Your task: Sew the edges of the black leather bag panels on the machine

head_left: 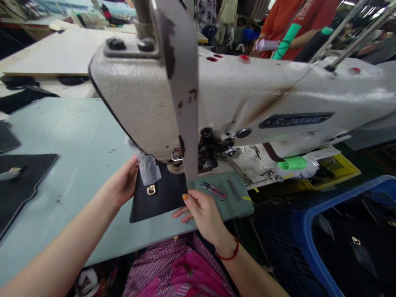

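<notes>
A black leather bag panel [161, 202] lies flat on the worktop [71, 165], its long axis running sideways beneath the sewing machine head [148, 99] — the left hand [122, 183] has its grip clamped on the panel's left edge, while the right hand [202, 216] sits at the other end — clamped or just resting, hard to say from here

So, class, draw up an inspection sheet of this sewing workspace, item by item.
Surface: scuffed pale blue-green tabletop, under a white RLONXIANG sewing machine head.
Job's things: black leather panel with square gold clasp and grey protective film, beneath the machine head.
Clutter: red-handled snips on a green mat; black panels at far left.
Grippers: left hand and right hand, wearing a red bracelet, both hold the panel.
Cables: nothing seen.
Surroundings: blue plastic crate of black pieces; co-worker in orange shirt.
</notes>
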Demonstrator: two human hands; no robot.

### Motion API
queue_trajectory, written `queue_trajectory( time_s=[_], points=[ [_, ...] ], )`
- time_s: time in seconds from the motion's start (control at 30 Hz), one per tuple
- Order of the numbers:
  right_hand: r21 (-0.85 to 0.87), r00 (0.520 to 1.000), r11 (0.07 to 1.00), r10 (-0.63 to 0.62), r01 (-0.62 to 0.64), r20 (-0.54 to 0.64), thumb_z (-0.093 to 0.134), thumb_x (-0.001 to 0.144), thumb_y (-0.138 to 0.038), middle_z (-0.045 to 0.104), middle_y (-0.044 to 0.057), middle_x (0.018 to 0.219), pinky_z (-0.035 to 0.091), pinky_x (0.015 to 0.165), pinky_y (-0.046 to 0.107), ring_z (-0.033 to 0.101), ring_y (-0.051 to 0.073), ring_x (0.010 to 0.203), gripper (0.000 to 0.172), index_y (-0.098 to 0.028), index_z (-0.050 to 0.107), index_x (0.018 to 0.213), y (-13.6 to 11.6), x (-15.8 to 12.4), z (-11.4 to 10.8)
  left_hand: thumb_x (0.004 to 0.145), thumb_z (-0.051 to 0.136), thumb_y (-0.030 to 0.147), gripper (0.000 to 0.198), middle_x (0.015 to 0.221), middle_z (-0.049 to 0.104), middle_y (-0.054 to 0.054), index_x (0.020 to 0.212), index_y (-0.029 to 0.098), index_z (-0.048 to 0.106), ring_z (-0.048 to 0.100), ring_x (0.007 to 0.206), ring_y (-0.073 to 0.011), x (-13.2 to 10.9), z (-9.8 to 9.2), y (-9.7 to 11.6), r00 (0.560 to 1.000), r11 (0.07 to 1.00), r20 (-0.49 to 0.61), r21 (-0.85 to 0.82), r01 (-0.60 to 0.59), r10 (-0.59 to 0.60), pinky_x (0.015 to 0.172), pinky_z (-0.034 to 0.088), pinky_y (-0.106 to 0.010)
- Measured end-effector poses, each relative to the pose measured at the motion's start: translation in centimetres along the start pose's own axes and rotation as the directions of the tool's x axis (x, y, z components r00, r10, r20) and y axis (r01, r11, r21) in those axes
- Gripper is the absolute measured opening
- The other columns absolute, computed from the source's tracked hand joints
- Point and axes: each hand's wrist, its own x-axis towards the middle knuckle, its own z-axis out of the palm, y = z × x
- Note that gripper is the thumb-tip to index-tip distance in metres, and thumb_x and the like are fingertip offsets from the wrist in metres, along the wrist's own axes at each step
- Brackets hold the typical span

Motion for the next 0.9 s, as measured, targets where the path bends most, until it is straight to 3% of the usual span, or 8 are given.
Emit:
queue_trajectory(
  time_s=[0.07,0.13,0.2,0.27,0.37,0.47,0.7,0.9],
  points=[
    [0.057,1.0,0.998,0.004,-0.005,0.017,0.054,0.089,-0.053,0.05,-0.003,0.064,0.049,0.047,0.015,0.072,0.019,0.068,0.037,-0.017,0.049,0.079,0.0,-0.3,0.0,0.089,0.052,0.055,0.053,0.105,0.075,-0.007,0.121,0.015,0.062,0.061,0.116,-0.0286,-2.4,-2.3,-3.2,0.995,0.97,0.087,-0.233,0.068,-0.049,0.102,0.046,-0.04],
    [0.116,0.999,0.993,0.008,-0.013,0.045,0.055,0.088,-0.054,0.051,-0.003,0.063,0.049,0.046,0.015,0.071,0.017,0.064,0.039,-0.017,0.048,0.078,0.0,-0.2,0.0,0.086,0.054,0.059,0.053,0.106,0.074,-0.009,0.121,0.02,0.063,0.063,0.114,-0.0276,-5.2,-3.1,-6.8,0.971,0.906,0.239,-0.413,0.095,0.007,0.099,0.049,-0.037],
    [0.164,0.998,0.986,0.006,-0.017,0.069,0.057,0.086,-0.054,0.054,-0.002,0.063,0.05,0.047,0.016,0.07,0.016,0.06,0.039,-0.017,0.049,0.079,0.2,-0.1,-0.1,0.078,0.058,0.067,0.067,0.128,0.065,-0.01,0.131,0.027,0.056,0.058,0.121,-0.0311,-7.6,-2.0,-9.9,0.969,0.838,0.225,-0.544,0.039,0.102,0.103,0.046,-0.045],
    [0.186,0.997,0.982,-0.001,-0.014,0.082,0.058,0.086,-0.054,0.058,-0.001,0.062,0.051,0.048,0.017,0.069,0.015,0.057,0.039,-0.016,0.05,0.081,0.3,0.0,-0.1,0.069,0.069,0.066,0.074,0.133,0.061,-0.01,0.132,0.03,0.056,0.056,0.122,-0.0342,-9.0,0.7,-11.6,0.975,0.86,0.187,-0.51,-0.009,0.121,0.102,0.046,-0.048],
    [0.163,0.995,0.987,-0.021,0.006,0.093,0.054,0.09,-0.052,0.065,0.003,0.068,0.051,0.048,0.017,0.069,0.014,0.058,0.038,-0.014,0.057,0.091,0.2,-0.1,-0.2,0.07,0.076,0.052,0.06,0.118,0.069,-0.011,0.122,0.024,0.065,0.065,0.105,-0.03,-8.7,4.9,-11.7,0.994,0.94,0.016,-0.328,-0.098,0.11,0.091,0.053,-0.041],
    [0.059,0.995,0.997,-0.054,0.05,0.08,0.05,0.093,-0.047,0.069,0.007,0.083,0.051,0.05,0.016,0.07,0.013,0.062,0.038,-0.014,0.062,0.106,-0.2,-0.6,-0.3,0.072,0.076,0.04,0.046,0.107,0.073,-0.011,0.111,0.016,0.07,0.066,0.102,-0.0264,-7.3,6.9,-10.5,0.988,0.983,-0.138,-0.16,-0.086,0.064,0.092,0.053,-0.035],
    [-0.083,0.993,0.993,-0.07,0.079,0.1,0.049,0.094,-0.038,0.071,0.007,0.098,0.053,0.053,0.016,0.071,0.014,0.073,0.034,-0.018,0.062,0.119,-0.5,-2.0,-0.5,0.075,0.074,0.041,0.043,0.109,0.072,-0.013,0.107,0.013,0.071,0.067,0.101,-0.029,-7.0,6.7,-10.1,0.98,0.993,-0.16,0.016,-0.118,0.119,0.089,0.054,-0.037],
    [-0.122,0.999,0.991,-0.048,0.048,0.002,0.049,0.094,-0.048,0.072,0.006,0.078,0.046,0.046,0.015,0.068,0.012,0.057,0.038,-0.014,0.064,0.09,0.3,-1.5,-0.2,0.068,0.077,0.048,0.051,0.099,0.073,-0.015,0.102,0.01,0.074,0.068,0.093,-0.0296,-7.0,6.5,-10.3,0.967,0.99,-0.224,0.101,-0.1,0.12,0.084,0.054,-0.038]
  ],
)
